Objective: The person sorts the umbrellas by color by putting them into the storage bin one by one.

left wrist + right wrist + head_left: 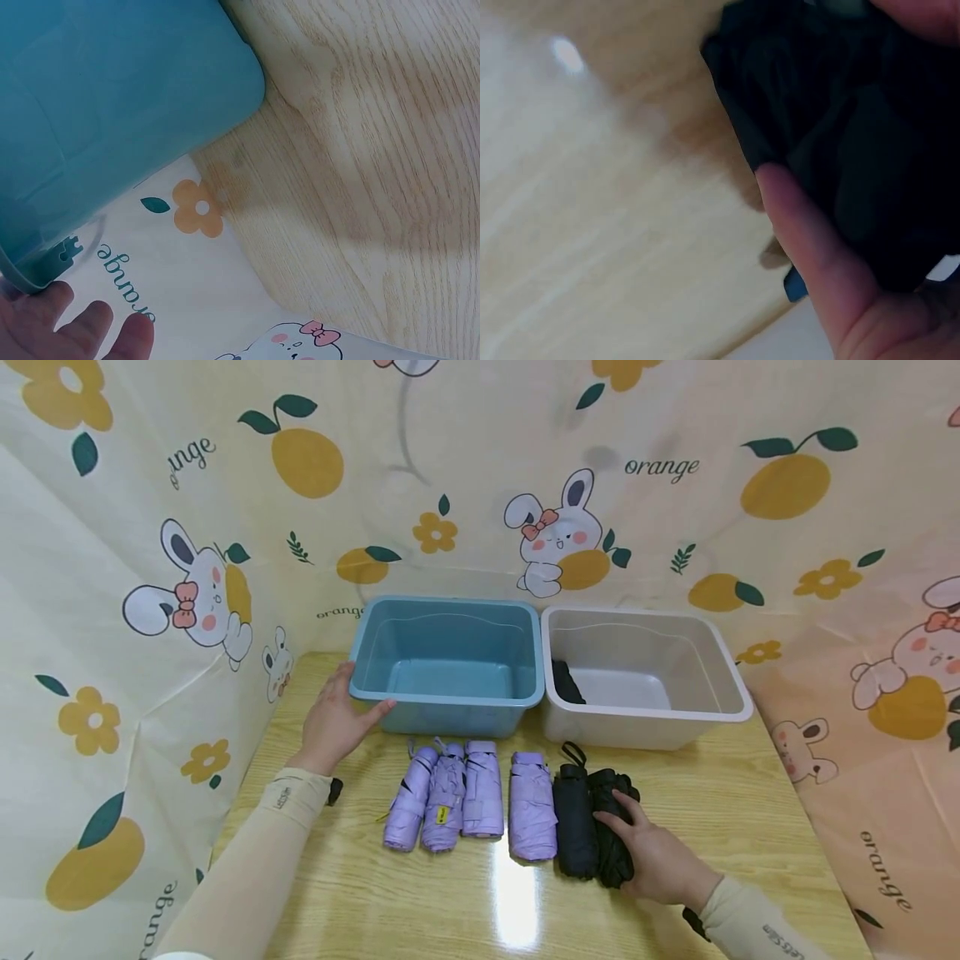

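And it's the crinkled black umbrella (613,856) at the heart of things, lying on the table at the right-hand end of a row, its length running roughly twelve to six. The right hand (660,860) has it, reaching in from four o'clock with the thumb and fingers gripping its sides; up close at the right wrist, a digit presses straight into the dark folds.

Hard by at nine o'clock, a smoother black umbrella (576,827), wrist loop up at its twelve o'clock end. Keep going toward nine and there's a single lilac umbrella (532,810), then a small gap, then a close-set lilac trio (445,797), the middle one sporting a yellow tag (442,815).

Out at twelve to one o'clock stands the white bin (622,727), with a dark item (567,683) down by its nine o'clock wall. Round at ten to eleven, right beside it, the blue bin (450,717), and there's the left hand (330,718) at its near left corner, spread wide, thumb along the front, fingers at the side, touching the rim.

Beneath it all, the wood-grain table (360,902), glare at six o'clock; beyond, a printed sheet (465,435) of rabbits and oranges.
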Tool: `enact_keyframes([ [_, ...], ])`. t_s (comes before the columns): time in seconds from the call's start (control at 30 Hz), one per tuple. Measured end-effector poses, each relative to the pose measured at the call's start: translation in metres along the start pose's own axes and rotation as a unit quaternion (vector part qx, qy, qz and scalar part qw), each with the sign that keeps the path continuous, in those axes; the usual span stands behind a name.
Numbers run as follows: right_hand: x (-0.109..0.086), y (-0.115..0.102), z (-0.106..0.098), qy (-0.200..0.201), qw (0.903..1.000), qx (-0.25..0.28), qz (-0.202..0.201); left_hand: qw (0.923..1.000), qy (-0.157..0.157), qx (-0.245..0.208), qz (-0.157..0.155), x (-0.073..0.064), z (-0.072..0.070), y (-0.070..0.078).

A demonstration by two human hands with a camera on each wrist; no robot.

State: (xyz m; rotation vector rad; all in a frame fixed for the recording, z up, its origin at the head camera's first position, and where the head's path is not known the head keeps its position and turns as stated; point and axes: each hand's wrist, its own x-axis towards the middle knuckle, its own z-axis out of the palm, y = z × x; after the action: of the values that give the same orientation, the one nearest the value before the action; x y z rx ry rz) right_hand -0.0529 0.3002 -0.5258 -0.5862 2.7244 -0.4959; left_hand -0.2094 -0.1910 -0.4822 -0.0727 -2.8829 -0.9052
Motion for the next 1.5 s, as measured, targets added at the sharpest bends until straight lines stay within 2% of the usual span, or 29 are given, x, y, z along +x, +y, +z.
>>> enact_keyframes([
  [0.37, -0.008, -0.002, 0.012, 0.008, 0.998, 0.044, 0.044, 1.0, -0.007, -0.006, 0.001, 0.0, 0.004, 0.001],
  [0.63, -0.011, -0.001, 0.017, 0.021, 0.9982, 0.047, 0.031, 0.9999, -0.01, -0.002, -0.002, -0.002, 0.003, 0.0],
  [0.87, -0.01, 0.0, 0.015, 0.02, 0.9977, 0.05, 0.042, 1.0, -0.005, -0.004, 0.002, -0.001, 0.002, 0.0],
  [1.13, -0.008, 0.001, 0.012, 0.034, 0.9973, 0.057, 0.031, 1.0, 0.001, 0.001, 0.004, -0.001, 0.0, -0.001],
  [1.5, -0.013, 0.001, 0.005, 0.009, 0.9982, 0.058, 0.015, 1.0, -0.003, 0.001, 0.004, 0.0, -0.001, 0.001],
])
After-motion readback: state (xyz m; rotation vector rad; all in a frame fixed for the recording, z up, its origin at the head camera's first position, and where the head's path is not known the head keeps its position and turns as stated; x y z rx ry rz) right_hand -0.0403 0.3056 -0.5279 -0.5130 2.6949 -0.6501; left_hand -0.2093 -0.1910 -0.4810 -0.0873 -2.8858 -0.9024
